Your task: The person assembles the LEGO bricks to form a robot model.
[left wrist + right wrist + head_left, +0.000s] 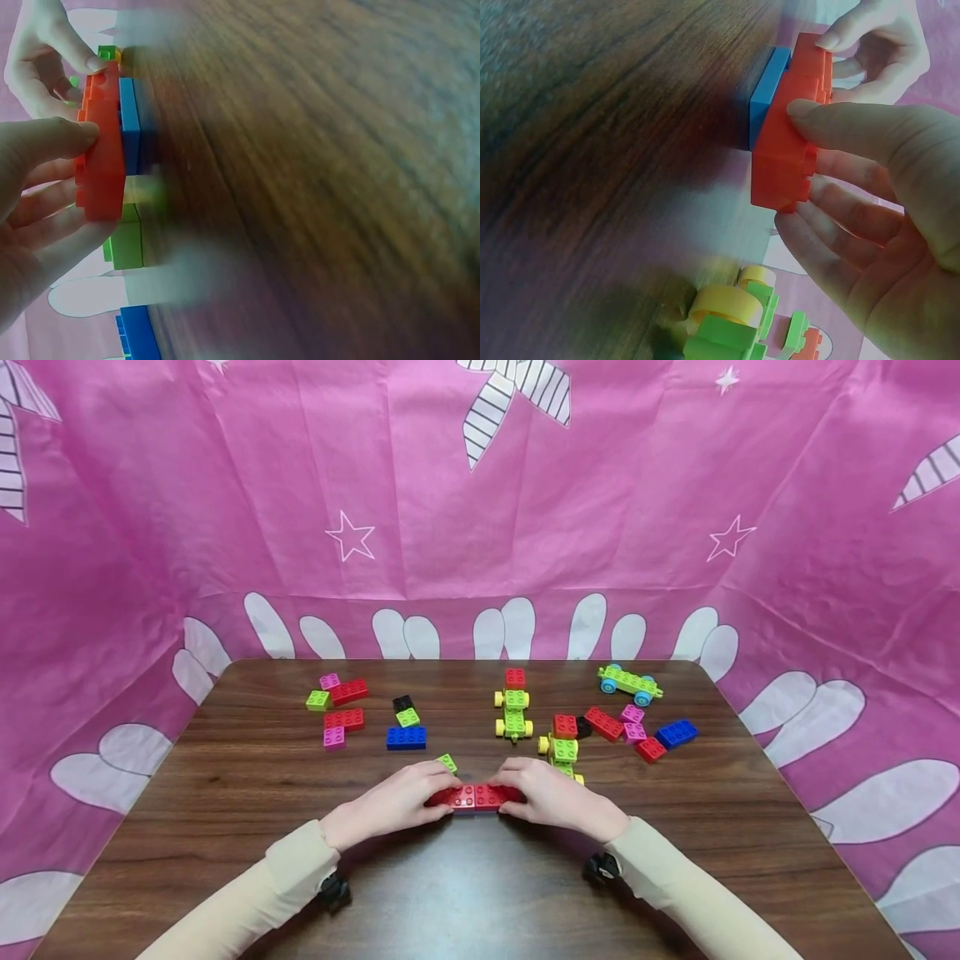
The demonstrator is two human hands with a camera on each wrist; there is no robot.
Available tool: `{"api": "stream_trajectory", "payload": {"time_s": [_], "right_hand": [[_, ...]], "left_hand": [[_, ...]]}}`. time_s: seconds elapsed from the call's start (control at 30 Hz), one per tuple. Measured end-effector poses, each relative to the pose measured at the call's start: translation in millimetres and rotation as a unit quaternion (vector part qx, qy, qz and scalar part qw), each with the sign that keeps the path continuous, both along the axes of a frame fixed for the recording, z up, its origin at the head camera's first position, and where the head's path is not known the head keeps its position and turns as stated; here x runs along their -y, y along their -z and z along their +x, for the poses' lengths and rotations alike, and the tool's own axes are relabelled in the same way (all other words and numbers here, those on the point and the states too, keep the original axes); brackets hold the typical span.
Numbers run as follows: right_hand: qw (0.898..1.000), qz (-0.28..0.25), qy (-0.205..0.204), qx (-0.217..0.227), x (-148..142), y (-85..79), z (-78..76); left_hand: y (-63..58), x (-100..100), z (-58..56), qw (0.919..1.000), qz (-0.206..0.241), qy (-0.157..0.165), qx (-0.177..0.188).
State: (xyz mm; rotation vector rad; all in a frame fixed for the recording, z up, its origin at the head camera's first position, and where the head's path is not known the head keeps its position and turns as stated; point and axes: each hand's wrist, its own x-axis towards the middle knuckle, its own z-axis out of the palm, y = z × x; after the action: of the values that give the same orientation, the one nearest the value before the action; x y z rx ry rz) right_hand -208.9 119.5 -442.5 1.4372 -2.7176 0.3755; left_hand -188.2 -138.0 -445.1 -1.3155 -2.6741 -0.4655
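Observation:
Two red bricks stand end to end at the table's near middle, the left red brick (464,797) against the right red brick (487,797). Beneath their joint sits a blue brick (769,90), best seen in the wrist views. My left hand (405,797) grips the left red brick between thumb and fingers. The right hand (551,797) holds the right red brick the same way. A small green brick (447,763) lies just behind the left fingers. Close behind the right hand is a green wheelbase with yellow wheels (564,750), partly hidden, with a red brick (565,725) at its far end.
Another yellow-wheeled green vehicle (514,718) stands farther back. A green wheelbase with blue wheels (630,683) is at the back right. Loose bricks lie on both sides, including a blue brick (407,737) and another blue brick (677,733). Pink cloth (435,552) hangs behind the table.

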Motion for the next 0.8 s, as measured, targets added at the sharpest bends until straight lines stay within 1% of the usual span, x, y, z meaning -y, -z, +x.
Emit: {"api": "stream_trajectory", "payload": {"time_s": [0.47, 0.63, 0.8], "right_hand": [[1.0, -0.011, 0.0, -0.001, 0.2, 1.9, 1.1], [1.0, -0.016, -0.001, -0.01, 0.9, 1.7, 2.0], [1.0, -0.016, 0.004, -0.013, 2.2, 1.4, 2.7]], "left_hand": [[6.3, -4.8, 0.8, 0.9993, 0.008, -0.014, -0.034], [6.9, -6.4, 1.0, 0.9989, 0.007, -0.021, -0.041], [6.5, -8.8, 3.0, 0.9979, 0.001, -0.025, -0.06]]}}
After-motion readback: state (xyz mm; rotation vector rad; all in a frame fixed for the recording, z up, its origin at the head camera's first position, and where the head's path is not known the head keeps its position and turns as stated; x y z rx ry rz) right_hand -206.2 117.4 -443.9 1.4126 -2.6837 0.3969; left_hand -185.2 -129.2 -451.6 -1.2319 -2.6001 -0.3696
